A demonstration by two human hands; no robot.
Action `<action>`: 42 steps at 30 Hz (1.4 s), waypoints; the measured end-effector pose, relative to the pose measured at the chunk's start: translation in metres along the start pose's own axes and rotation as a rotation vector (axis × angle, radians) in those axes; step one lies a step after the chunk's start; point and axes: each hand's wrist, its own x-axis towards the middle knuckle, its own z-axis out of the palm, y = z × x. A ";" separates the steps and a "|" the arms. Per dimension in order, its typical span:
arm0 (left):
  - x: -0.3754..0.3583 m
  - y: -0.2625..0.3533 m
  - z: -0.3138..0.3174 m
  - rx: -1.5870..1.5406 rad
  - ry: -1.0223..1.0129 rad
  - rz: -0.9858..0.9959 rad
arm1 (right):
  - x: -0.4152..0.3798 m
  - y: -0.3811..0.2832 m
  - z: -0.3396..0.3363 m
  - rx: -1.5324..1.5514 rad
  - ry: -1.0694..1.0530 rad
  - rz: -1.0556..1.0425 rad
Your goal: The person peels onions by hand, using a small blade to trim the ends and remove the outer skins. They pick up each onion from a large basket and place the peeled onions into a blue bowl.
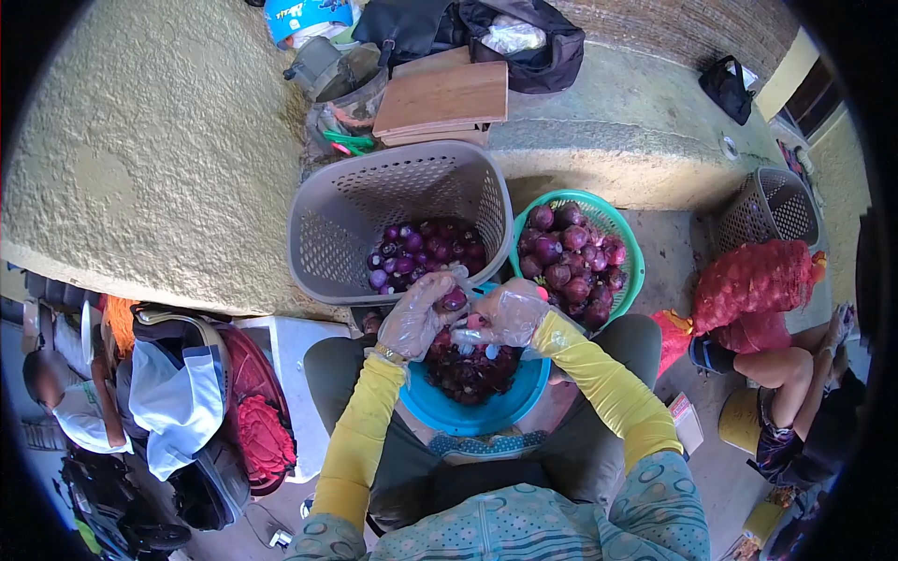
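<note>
Both my hands wear clear plastic gloves and meet above a blue basin (pixel 535 397) of onion skins (pixel 468 376). In my left hand (pixel 416 316) is a red onion (pixel 453 299), held by the fingertips. My right hand (pixel 510 314) is closed just beside it, with a small pinkish object at its fingers that I cannot make out clearly. Behind my hands, peeled purple onions (pixel 412 245) lie in the bottom of a tall grey basket (pixel 313 238). A green basket (pixel 638 266) at the right holds several unpeeled red onions (pixel 572 251).
Wooden boards (pixel 444 98) and black bags (pixel 552 65) rest on the ledge behind. At the right are red mesh sacks (pixel 756 288), another grey basket (pixel 772 208) and a seated person (pixel 786 374). Another person (pixel 84 402) is at the far left, near a white box (pixel 304 374).
</note>
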 end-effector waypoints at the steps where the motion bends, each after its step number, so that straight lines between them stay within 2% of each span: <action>1: 0.001 0.000 -0.001 0.005 0.017 0.013 | 0.000 0.003 0.001 -0.079 -0.012 -0.074; 5: 0.000 0.005 0.000 0.031 0.002 0.021 | 0.001 0.007 0.003 -0.138 -0.055 -0.138; 8: -0.001 0.009 0.002 0.012 -0.011 0.034 | -0.001 0.007 0.002 0.044 0.040 -0.059; 10: 0.000 0.010 0.001 0.016 -0.077 -0.005 | 0.001 0.007 0.002 0.105 0.270 -0.064; 14: -0.002 0.011 0.006 0.067 -0.092 -0.027 | 0.000 0.008 -0.003 0.030 0.339 -0.009; 17: -0.002 0.012 0.008 0.073 -0.138 -0.050 | 0.001 0.010 0.003 0.032 0.370 -0.052; 32: -0.002 0.011 0.009 0.013 -0.131 -0.059 | 0.003 0.013 0.007 0.036 0.217 -0.067; 39: -0.005 0.010 0.006 0.059 -0.091 -0.094 | 0.003 0.018 0.014 -0.071 0.208 -0.071; 42: -0.005 0.008 0.003 0.063 -0.084 -0.115 | 0.002 0.019 0.014 -0.111 0.264 -0.139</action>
